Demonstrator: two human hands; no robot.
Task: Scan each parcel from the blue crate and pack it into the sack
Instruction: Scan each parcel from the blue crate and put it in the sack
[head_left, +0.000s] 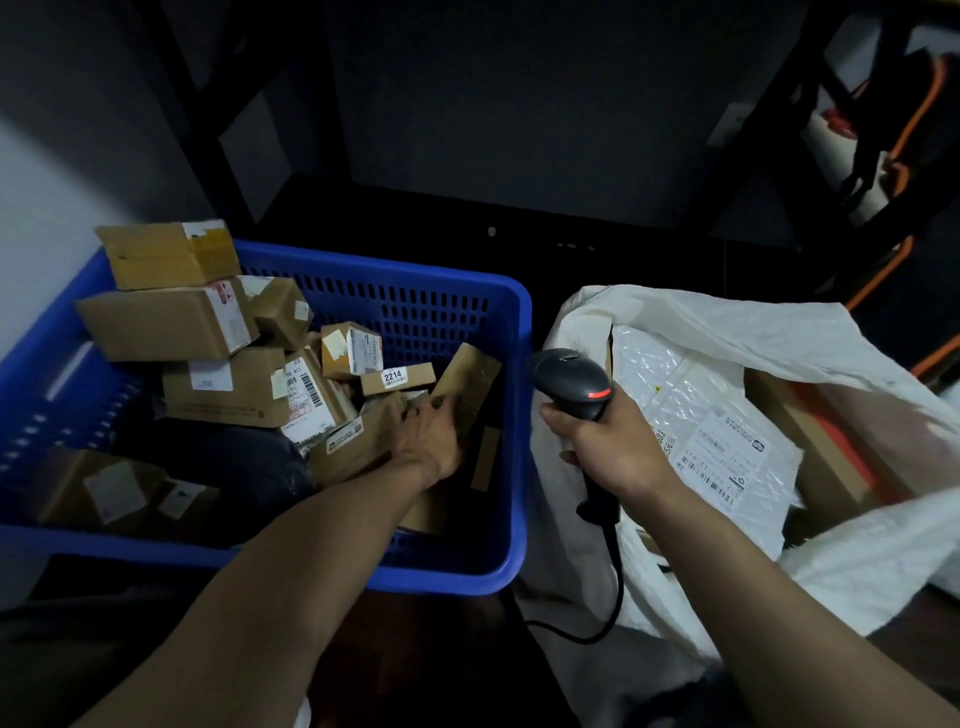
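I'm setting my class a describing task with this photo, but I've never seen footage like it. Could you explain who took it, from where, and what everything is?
There is no machine here. A person wears a camera on the head, so this single picture looks forward and down along their own two arms. The left hand reaches into a blue crate full of cardboard parcels. Its fingers lie on one near the crate's right wall, but whether its grip has closed is unclear. The right hand holds a black scanner with a cord and a red light. Beside the crate is an open white sack, and a white padded envelope with a label lies inside it.
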